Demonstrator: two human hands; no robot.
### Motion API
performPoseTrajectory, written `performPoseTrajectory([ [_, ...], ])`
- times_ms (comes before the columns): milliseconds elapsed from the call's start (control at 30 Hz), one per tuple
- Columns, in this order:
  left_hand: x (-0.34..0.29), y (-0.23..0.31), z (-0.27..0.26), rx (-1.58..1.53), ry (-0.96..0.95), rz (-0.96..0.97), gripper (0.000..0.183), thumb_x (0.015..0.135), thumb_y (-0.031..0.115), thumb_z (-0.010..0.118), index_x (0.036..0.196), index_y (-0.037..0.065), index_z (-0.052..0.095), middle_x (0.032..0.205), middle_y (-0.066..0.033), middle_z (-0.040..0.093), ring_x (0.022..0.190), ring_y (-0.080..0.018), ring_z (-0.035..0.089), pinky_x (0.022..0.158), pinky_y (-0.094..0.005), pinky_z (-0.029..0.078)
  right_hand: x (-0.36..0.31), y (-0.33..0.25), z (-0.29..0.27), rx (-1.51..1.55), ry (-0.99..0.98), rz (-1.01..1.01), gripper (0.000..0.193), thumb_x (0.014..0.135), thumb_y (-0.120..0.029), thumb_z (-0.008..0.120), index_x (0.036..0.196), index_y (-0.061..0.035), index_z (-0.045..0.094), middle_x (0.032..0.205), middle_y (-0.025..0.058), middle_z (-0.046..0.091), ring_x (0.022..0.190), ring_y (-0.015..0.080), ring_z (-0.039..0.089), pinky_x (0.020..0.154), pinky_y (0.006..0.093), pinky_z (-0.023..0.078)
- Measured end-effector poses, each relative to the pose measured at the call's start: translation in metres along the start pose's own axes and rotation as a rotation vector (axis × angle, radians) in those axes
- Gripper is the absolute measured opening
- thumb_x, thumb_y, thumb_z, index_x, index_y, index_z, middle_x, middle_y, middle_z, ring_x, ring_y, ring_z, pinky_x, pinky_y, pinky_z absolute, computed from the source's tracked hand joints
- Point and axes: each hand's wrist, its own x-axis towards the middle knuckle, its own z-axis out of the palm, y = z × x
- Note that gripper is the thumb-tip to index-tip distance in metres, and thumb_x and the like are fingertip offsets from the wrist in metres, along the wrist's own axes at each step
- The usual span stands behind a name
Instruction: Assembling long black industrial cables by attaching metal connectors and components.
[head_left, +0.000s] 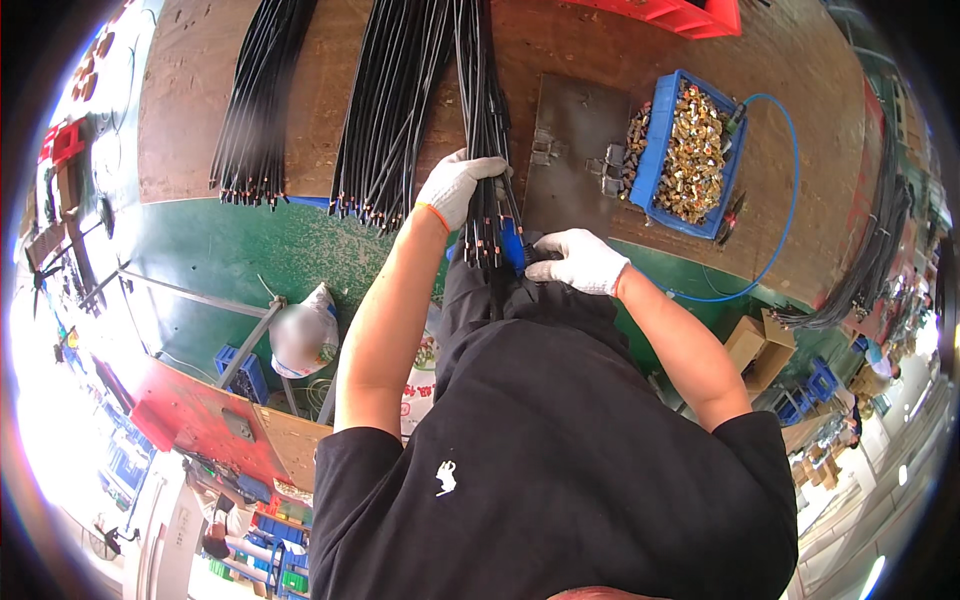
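My left hand (pixel 455 188), in a white knit glove with an orange cuff edge, is closed around a bundle of black cables (pixel 482 110). Their copper-coloured ends hang over the table's near edge, above my lap. My right hand (pixel 580 262), gloved in white too, is just right of those ends. Its fingers are bent together beside a dark cable end, but what they pinch is hidden. Two more bundles of black cables, a middle bundle (pixel 390 120) and a left bundle (pixel 262 100), lie on the table with their copper tips toward me.
On the brown wooden table (pixel 180 100), a blue bin (pixel 655 145) full of small brass-coloured metal fittings stands at right, beside a dark metal plate (pixel 570 190). A blue hose (pixel 795 170) loops around it. A red crate (pixel 690 18) sits at the far edge. More cables (pixel 865 260) hang at far right.
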Motion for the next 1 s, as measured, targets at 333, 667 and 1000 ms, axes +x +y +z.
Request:
performPoseTrajectory([
  [333,0.003,0.000,-0.001,-0.021,0.001,-0.018,0.015,0.086,0.008,0.079,0.097,0.006,0.070,0.082,-0.0051,0.072,0.063,-0.0141,0.066,0.055,-0.0308,0.057,0.011,-0.017,-0.004,0.074,-0.150,0.106,0.038,0.094,-0.032,0.079,0.110,0.0026,0.076,0.083,0.0026,0.069,0.075,0.0106,0.059,0.070,0.0321,0.050],
  [667,0.002,-0.002,-0.004,0.004,0.023,-0.004,0.018,0.092,0.014,0.077,0.107,0.005,0.070,0.086,-0.0029,0.071,0.066,-0.0127,0.065,0.062,-0.0295,0.056,0.050,-0.026,-0.017,0.456,0.022,0.182,0.033,0.095,-0.024,0.077,0.111,0.0055,0.076,0.093,0.0051,0.074,0.079,0.0116,0.063,0.071,0.0310,0.051],
  [1000,-0.013,0.016,-0.026,0.283,0.036,0.144,0.022,0.098,0.027,0.073,0.106,0.007,0.070,0.083,0.0012,0.067,0.067,-0.0084,0.061,0.061,-0.0258,0.052,0.164,-0.076,-0.097,0.237,0.326,0.062,0.037,0.092,-0.033,0.080,0.104,0.0018,0.077,0.083,0.0073,0.071,0.074,0.0137,0.065,0.064,0.0321,0.052],
])
